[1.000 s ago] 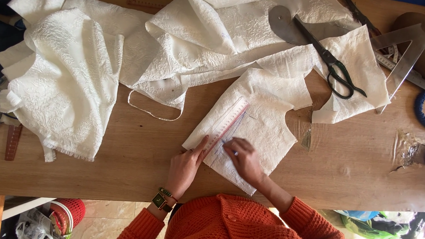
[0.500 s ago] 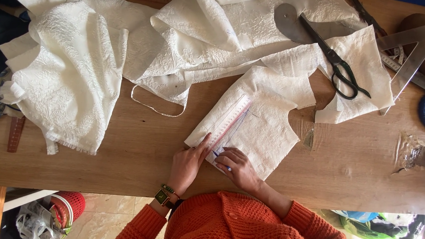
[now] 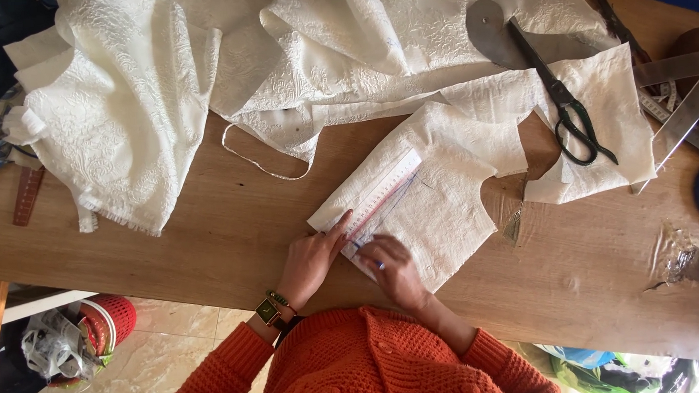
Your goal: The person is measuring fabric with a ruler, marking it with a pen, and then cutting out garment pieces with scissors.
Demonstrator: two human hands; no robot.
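Both hands have barely shifted since half a sec ago; right hand [image 3: 393, 267] has slid a little toward the person, along the ruler's edge. Left hand [image 3: 311, 258] lies flat, fingers spread, pressing down the near end of a clear ruler [image 3: 383, 195], w/ a wristwatch [image 3: 269, 308] on that wrist. Its grip holds nothing; it only pins the ruler. Right hand's grip is narrow, pinched on a thin blue pen [image 3: 366, 251], tip touching the cloth just beside the ruler. Ruler lies diagonally on a white cut fabric piece [image 3: 445, 191], near the front edge of the wooden desk [image 3: 208, 228]. Faint drawn lines run along the ruler. Black scissors [image 3: 564, 105] rest on more white cloth at back right, well apart from the hands. Rumpled white fabric [image 3: 121, 97] is heaped at back left. A clear set square [image 3: 683, 95] sits at far right. Person wears an orange knit sweater [image 3: 374, 363].
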